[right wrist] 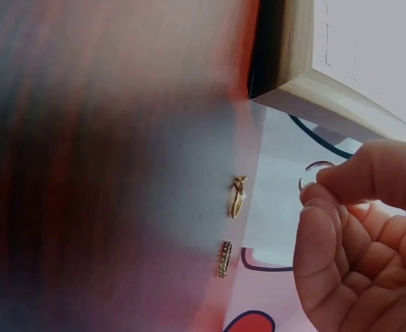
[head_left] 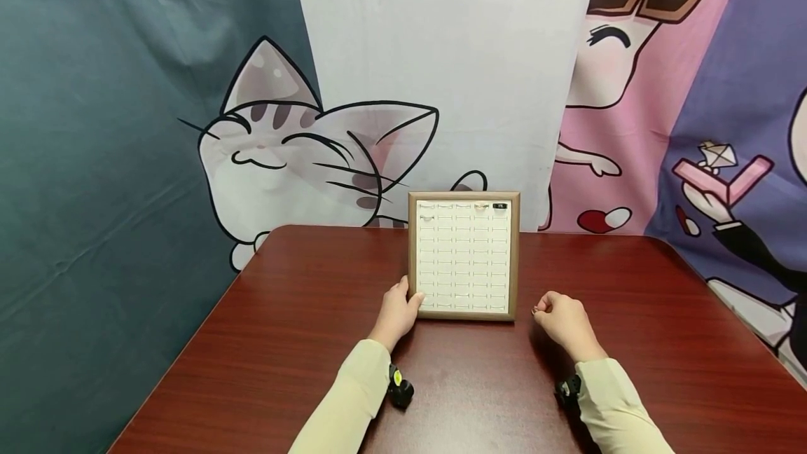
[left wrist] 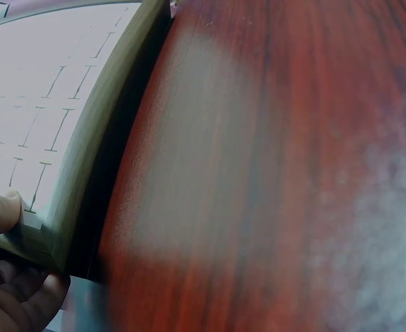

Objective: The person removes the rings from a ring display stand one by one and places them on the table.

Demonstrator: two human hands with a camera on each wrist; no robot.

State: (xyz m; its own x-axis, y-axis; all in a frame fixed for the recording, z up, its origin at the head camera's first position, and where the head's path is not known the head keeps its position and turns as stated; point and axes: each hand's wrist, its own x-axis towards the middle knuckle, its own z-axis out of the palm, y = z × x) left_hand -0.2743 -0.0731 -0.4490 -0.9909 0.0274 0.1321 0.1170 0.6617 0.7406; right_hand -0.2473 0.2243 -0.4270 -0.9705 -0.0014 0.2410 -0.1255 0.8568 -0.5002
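A wood-framed ring display board (head_left: pixel 463 258) with a white slotted panel stands upright on the table. My left hand (head_left: pixel 397 310) grips its lower left corner, thumb on the panel and fingers behind the frame. To the board's right, my right hand (head_left: pixel 564 321) pinches a thin silvery ring (right wrist: pixel 319 163) between thumb and index finger, apart from the frame. In the panel's top row sit a black ring (head_left: pixel 500 206) at the right end and a paler ring (head_left: pixel 481 206) beside it. Another small ring (head_left: pixel 426 217) shows at the left of the second row.
In the right wrist view, a gold ring (right wrist: pixel 238 197) and a studded ring (right wrist: pixel 225 259) lie on the table beyond my right hand. The reddish-brown wooden table (head_left: pixel 284 342) ends at a cartoon-printed cloth backdrop (head_left: pixel 498 76) behind the board.
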